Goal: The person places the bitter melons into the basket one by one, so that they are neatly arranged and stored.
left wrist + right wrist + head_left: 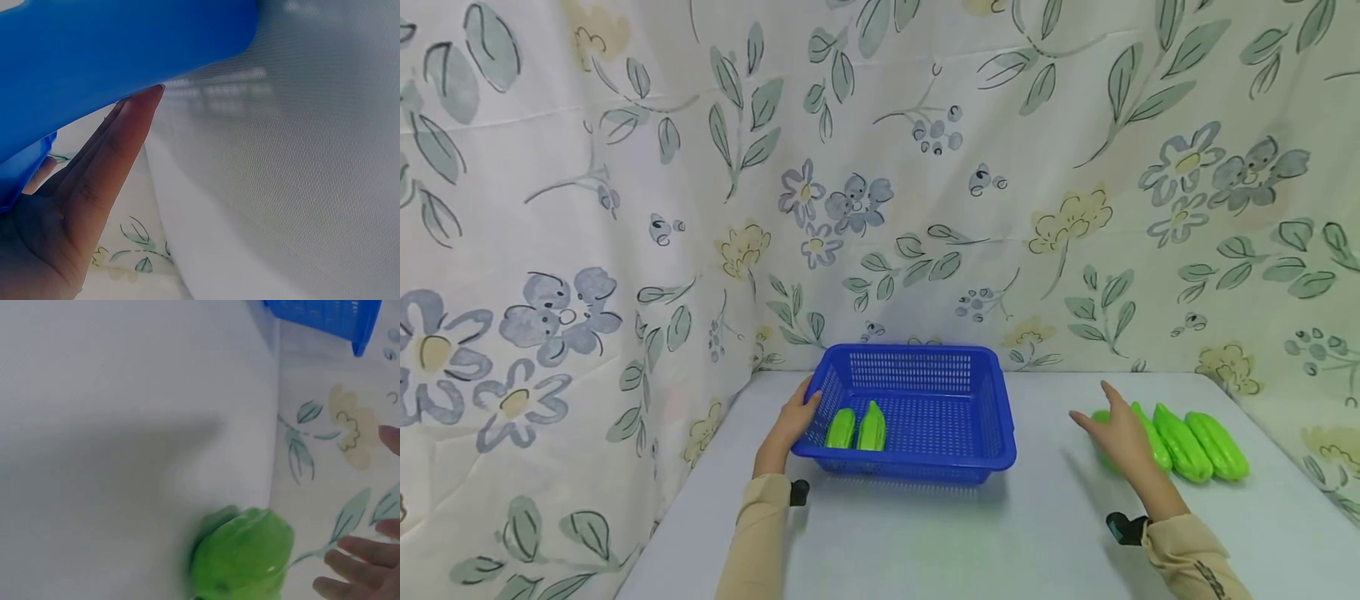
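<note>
In the head view, my left hand (790, 425) grips the left rim of a blue plastic basket (904, 462), thumb over the rim and fingers outside. In the left wrist view its fingers (103, 169) lie straight against the outer side of the rim. Two bright green, ridged, gourd-like vegetables (872, 429) lie at the basket's left end. My right hand (1120, 437) hovers with thumb and fingers spread over a row of several similar green vegetables (1183, 443), partly hiding the leftmost ones. The right wrist view shows one green vegetable (244, 556) close by, apart from the fingers (362, 569).
A white table (925, 542) carries the basket and the row. Flower-print curtains (925, 208) rise behind it and along the left side. Between the basket and the row lies a stretch of white tabletop.
</note>
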Demonstrator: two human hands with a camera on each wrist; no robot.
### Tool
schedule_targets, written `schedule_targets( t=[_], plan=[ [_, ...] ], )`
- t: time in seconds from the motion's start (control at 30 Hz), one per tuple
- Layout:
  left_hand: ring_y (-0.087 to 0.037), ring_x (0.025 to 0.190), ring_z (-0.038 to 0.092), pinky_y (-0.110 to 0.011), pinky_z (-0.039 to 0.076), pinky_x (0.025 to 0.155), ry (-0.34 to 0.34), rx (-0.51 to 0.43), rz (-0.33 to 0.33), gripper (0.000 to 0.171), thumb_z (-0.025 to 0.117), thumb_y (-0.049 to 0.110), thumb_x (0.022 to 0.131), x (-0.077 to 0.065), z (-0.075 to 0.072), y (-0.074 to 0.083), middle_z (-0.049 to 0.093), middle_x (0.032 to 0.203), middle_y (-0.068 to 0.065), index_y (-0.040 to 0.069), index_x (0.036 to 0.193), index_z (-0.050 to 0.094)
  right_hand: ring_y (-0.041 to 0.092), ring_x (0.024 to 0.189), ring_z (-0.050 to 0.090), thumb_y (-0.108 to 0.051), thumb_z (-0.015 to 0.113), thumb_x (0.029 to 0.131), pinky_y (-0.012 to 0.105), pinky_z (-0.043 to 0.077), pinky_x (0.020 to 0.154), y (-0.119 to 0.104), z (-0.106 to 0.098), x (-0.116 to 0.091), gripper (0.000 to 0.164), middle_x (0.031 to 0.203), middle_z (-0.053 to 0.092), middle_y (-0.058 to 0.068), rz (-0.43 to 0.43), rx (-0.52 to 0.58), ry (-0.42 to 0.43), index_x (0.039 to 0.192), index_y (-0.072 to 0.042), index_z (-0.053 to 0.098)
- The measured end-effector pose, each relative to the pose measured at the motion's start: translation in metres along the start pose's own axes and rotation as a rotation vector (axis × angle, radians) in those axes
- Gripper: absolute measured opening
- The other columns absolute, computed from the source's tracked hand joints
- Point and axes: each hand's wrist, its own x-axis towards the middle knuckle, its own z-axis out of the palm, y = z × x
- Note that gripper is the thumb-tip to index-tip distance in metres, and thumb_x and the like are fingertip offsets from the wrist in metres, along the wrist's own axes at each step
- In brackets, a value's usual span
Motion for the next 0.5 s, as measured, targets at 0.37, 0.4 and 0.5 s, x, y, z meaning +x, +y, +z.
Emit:
schedule_targets(
  t=[0.37, 0.4, 0.5],
  plan=[
    [-0.051, 0.143, 0.026, -0.068, 0.025, 0.113, 0.001, 0.003, 0.007, 0.059, 0.036, 0.034, 0.106, 0.0, 0.0, -0.001, 0.026, 0.158, -0.025, 0.012, 0.157, 0.017, 0.061, 0.132, 0.026, -0.034, 0.062, 0.095, 0.068, 0.028, 0.108, 0.019, 0.003, -0.008, 0.089, 0.145, 0.024, 0.046, 0.004, 0.004, -0.01, 0.148, 0.016, 0.011],
    [-0.051, 0.143, 0.026, -0.068, 0.025, 0.113, 0.0, 0.001, 0.005, 0.059, 0.035, 0.035, 0.106, 0.0, 0.0, -0.001, 0.025, 0.158, -0.025, 0.012, 0.157, 0.017, 0.061, 0.133, 0.026, -0.034, 0.061, 0.095, 0.068, 0.028, 0.109, 0.021, 0.003, -0.008, 0.089, 0.145, 0.024, 0.046, 0.009, 0.006, -0.014, 0.148, 0.016, 0.011],
    [-0.051, 0.143, 0.027, -0.068, 0.025, 0.112, 0.004, 0.004, 0.006, 0.059, 0.035, 0.035, 0.106, 0.001, 0.0, -0.001, 0.026, 0.158, -0.025, 0.012, 0.157, 0.017, 0.061, 0.133, 0.026, -0.034, 0.061, 0.095, 0.067, 0.029, 0.109, 0.023, 0.006, -0.006, 0.088, 0.145, 0.025, 0.046, 0.022, 0.004, -0.018, 0.148, 0.016, 0.012]
  ],
)
